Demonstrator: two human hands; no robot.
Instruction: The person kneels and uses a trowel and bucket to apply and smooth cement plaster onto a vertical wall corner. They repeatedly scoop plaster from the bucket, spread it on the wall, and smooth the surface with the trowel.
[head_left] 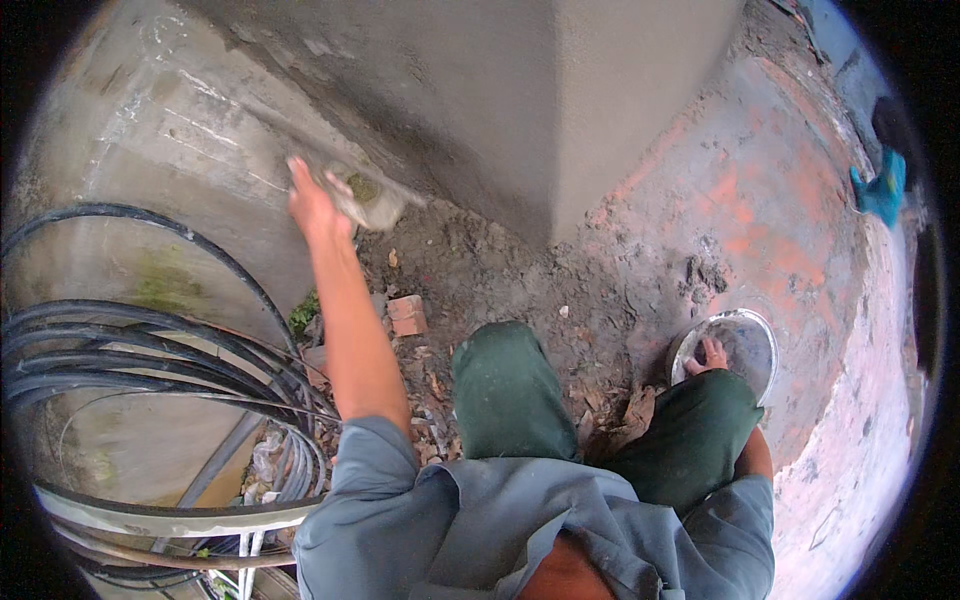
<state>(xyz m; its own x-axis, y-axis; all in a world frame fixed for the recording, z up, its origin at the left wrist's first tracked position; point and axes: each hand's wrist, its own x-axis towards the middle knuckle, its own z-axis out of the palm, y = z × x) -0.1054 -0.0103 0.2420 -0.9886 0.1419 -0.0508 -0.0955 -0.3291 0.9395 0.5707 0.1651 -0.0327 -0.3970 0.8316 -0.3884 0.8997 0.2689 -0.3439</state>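
My left hand (318, 208) is stretched forward to the left, closed around a plastering float (378, 206) smeared with grey mortar. The float is blurred, its long edge lying along the foot of the grey plastered wall (470, 110). At the right, a round metal basin (770, 345) is partly hidden by my right knee. My right hand (710, 357) reaches round that knee, its fingers spread against the basin's dark inside. The knee covers the wrist and part of the palm.
Black hoses (150, 325) lie coiled at the left. A broken brick (407, 315) sits among dry leaves and rubble (430, 400) between my left arm and knee. A co-worker's teal glove (882, 188) shows at the far right, beside a patchy orange-grey surface (760, 200).
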